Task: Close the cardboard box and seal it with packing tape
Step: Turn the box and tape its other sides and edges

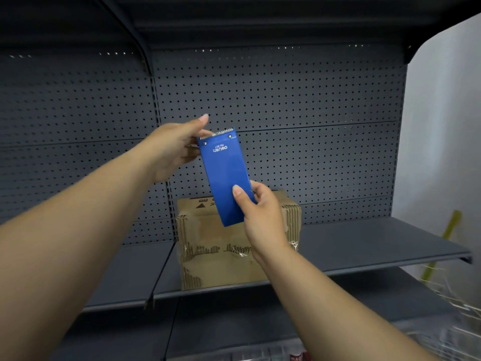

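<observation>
A blue tape dispenser [224, 173] with a toothed metal cutter at its upper end is held up in the air in front of the shelf. My right hand [256, 212] grips its lower end, thumb pressed on the blue face. My left hand [179, 147] pinches something at the cutter end, the fingers behind the dispenser's top left corner; the tape itself is hard to make out. Below and behind the dispenser stands a worn cardboard box [221, 251] on the shelf, its top flaps down, with torn paper and bits of clear tape on its front.
The box sits on a dark grey metal shelf [364, 246] backed by perforated pegboard [312, 100]. Another shelf lies below. At the right, a white wall, a yellow stick [449, 230] and a wire basket [450, 303] stand beside the shelving.
</observation>
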### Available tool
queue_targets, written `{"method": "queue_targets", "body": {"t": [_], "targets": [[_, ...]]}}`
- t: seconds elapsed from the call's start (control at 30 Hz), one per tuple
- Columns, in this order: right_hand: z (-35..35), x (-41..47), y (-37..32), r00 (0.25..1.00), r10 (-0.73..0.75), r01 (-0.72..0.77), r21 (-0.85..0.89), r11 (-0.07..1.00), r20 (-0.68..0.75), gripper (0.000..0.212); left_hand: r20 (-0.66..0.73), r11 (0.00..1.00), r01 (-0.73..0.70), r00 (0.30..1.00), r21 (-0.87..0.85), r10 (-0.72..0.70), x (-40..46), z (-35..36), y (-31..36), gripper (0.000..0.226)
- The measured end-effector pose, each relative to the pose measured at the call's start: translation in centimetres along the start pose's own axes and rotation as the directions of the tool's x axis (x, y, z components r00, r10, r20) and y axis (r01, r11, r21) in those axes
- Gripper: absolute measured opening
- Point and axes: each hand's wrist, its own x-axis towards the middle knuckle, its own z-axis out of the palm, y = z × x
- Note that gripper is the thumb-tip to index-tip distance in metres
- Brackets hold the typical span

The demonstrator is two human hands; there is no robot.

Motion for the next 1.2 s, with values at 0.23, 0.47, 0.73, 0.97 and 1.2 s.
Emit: {"method": "queue_targets", "body": {"t": [0.23,0.47,0.73,0.97,1.2], "targets": [[-2.1,-1.8,-0.7,0.998,0.036,-0.035,-0.006,0.999,0.044,0.031,0.053,0.990,0.128,0.991,-0.059,-0.125,-0.9,0.6,0.5,0.047],[-6.9,-4.4,-1.9,0.996,0.069,-0.067,-0.031,0.997,0.050,0.026,0.111,0.959,0.251,0.965,-0.133,-0.237,-2.2,4.1,1.5,0.036],[-13.6,-6.9,-2.1,0.992,0.122,-0.119,-0.071,0.990,0.030,0.024,0.062,0.953,0.285,0.958,-0.105,-0.280,-3.1,11.5,1.8,0.012],[-18.4,-7.9,-0.7,0.979,0.202,-0.203,-0.033,0.979,-0.038,0.023,0.130,0.951,0.305,0.946,-0.059,-0.296,-2.2,17.6,0.2,0.020],[-18.3,-5.9,1.9,0.959,0.267,-0.279,-0.151,0.948,-0.098,0.036,0.080,0.984,0.175,0.981,0.031,-0.177,1.0,20.4,-3.1,0.016]]}}
